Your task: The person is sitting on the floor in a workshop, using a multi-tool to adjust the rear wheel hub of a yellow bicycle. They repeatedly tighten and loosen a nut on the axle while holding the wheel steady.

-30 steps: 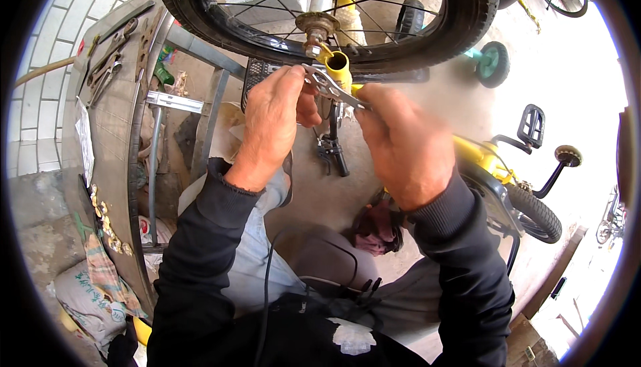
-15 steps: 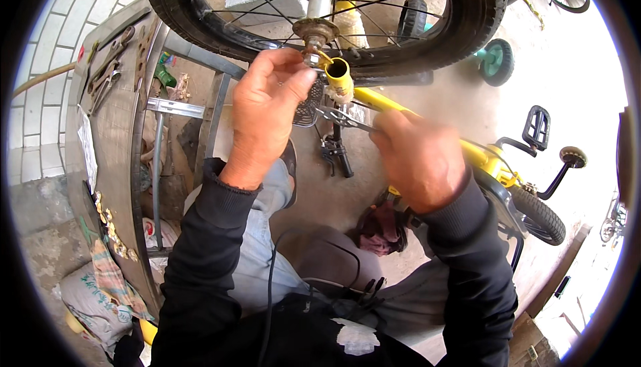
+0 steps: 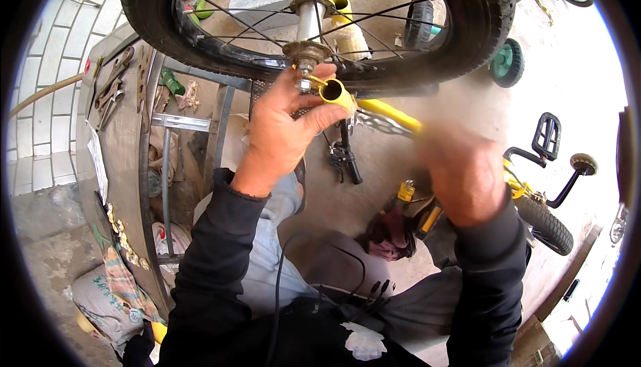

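A spoked bicycle wheel [image 3: 482,16] with a black tyre stands at the top, its silver hub [image 3: 308,25] lying roughly in line with me. An axle nut [image 3: 304,81] sits on the hub's near end, beside the open mouth of a yellow tube [image 3: 344,98] on the bicycle. My left hand [image 3: 277,126] is closed around that tube, thumb on its near side and fingers reaching behind beneath the nut. Away to the right, my right hand [image 3: 464,173], smeared by motion, grips a flat metal wrench with holes [image 3: 386,125]. The wrench's head is by the tube, apart from the nut.
On the left a metal workbench [image 3: 127,173] carries several wrenches [image 3: 112,93]. Below the wheel hangs a black handlebar grip [image 3: 350,160]. A yellow-handled tool [image 3: 404,192] lies by a dark cloth [image 3: 390,239]. Pedal [image 3: 547,134] and small training wheel [image 3: 584,164] stick out at right.
My left hand has shifted from the axle nut down onto the yellow tube. The right hand has swung right with the wrench, away from the hub. The view has shifted slightly.
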Demonstrator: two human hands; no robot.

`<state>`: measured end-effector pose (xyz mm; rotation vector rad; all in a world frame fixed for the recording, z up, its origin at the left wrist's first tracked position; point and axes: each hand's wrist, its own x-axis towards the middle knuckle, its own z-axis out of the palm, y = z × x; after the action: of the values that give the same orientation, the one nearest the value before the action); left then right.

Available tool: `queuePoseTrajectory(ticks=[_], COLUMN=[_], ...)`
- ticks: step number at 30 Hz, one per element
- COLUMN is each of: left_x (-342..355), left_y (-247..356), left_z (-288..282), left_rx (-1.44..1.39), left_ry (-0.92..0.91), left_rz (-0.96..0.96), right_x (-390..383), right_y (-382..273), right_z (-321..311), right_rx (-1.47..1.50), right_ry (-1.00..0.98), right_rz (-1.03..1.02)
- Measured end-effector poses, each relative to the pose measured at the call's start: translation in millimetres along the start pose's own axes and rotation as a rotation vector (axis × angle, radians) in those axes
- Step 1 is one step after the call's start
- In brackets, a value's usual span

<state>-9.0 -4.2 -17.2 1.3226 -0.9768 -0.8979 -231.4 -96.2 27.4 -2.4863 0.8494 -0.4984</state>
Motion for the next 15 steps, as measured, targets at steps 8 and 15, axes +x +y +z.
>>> queuePoseTrajectory(ticks=[8, 15], left_x=[-2, 1], left_y=[-8, -13], left_z=[-2, 4], left_rx=[0.167, 0.225], left_ry=[-0.026, 0.031], left_rz=[0.02, 0.088], right_x=[-4, 36], right_y=[57, 63], right_z=[-37, -25], right_rx=[0.016, 0.895], right_ry=[0.083, 0.496], right_rz=[0.586, 0.521])
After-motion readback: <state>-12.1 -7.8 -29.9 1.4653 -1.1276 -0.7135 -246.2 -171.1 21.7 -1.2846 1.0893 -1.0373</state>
